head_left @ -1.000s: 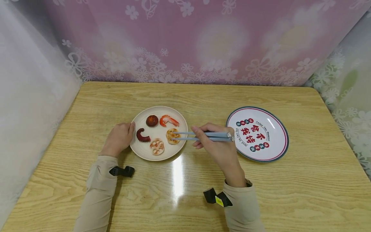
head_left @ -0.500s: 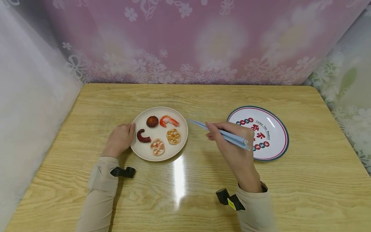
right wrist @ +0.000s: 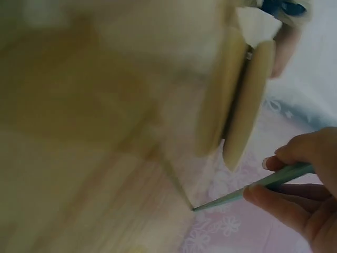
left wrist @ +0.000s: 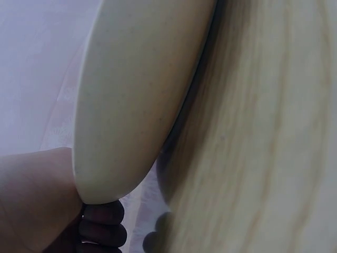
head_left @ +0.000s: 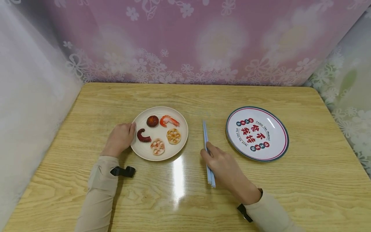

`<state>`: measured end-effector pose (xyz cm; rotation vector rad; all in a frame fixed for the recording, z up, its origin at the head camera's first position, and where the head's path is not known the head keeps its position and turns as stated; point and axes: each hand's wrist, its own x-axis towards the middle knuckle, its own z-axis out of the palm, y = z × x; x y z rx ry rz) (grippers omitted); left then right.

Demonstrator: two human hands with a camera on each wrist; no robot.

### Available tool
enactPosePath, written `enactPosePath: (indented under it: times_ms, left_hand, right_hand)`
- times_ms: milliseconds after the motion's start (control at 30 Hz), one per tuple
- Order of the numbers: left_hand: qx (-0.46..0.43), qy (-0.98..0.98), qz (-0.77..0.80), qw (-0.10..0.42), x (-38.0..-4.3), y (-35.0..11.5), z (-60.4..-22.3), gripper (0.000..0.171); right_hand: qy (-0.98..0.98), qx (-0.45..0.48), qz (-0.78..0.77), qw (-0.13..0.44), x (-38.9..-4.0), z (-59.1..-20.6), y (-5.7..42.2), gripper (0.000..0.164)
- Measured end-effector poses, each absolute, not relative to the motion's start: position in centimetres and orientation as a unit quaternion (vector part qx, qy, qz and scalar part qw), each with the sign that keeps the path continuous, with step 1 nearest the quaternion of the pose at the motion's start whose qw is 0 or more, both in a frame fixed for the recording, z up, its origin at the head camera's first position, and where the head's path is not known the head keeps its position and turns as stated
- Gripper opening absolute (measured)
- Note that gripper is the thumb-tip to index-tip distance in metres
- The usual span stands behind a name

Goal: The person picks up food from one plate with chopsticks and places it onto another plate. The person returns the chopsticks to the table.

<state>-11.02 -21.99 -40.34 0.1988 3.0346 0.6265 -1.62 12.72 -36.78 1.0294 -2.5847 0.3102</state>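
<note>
At the left rim of a cream plate (head_left: 144, 150), my left hand (head_left: 118, 138) grips the edge, fingers partly hidden below it in the left wrist view. On that plate lie two lotus root slices (head_left: 174, 136), a shrimp (head_left: 169, 121), a round brown mushroom cap (head_left: 152, 121) and a curled dark red octopus tentacle (head_left: 146, 139). My right hand (head_left: 225, 167) holds a pair of pale blue chopsticks (head_left: 204, 132) between the two plates, their tips pointing to the back. In the right wrist view, the chopsticks' (right wrist: 226, 198) far end meets the tabletop.
A white oval plate (head_left: 276, 141) with a blue-and-red rim and red lettering stands right of my right hand. The wooden table (head_left: 318, 154) reaches back to a pink flowered curtain (head_left: 220, 42). Light reflects off the tabletop in front of the cream plate.
My right hand has drawn the chopsticks away from the lotus root slice, rightward, then down toward the table, turning them to point backward. The left hand stays at the cream plate.
</note>
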Motion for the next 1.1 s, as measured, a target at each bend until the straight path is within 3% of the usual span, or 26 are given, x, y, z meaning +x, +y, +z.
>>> enactPosePath:
  times_ms: [533,1100]
  left_hand:
    - [0.058,0.975,0.216,0.014,-11.0,-22.0,-40.2,0.046]
    - [0.054,0.974,0.218,0.013,-11.0,-21.9,-40.2,0.046]
  right_hand:
    - [-0.892,0.439,-0.004,0.104,-3.3,-38.3,14.6,0.025]
    - [-0.889,0.45,0.077,0.044,-4.4,-39.1,16.0,0.022]
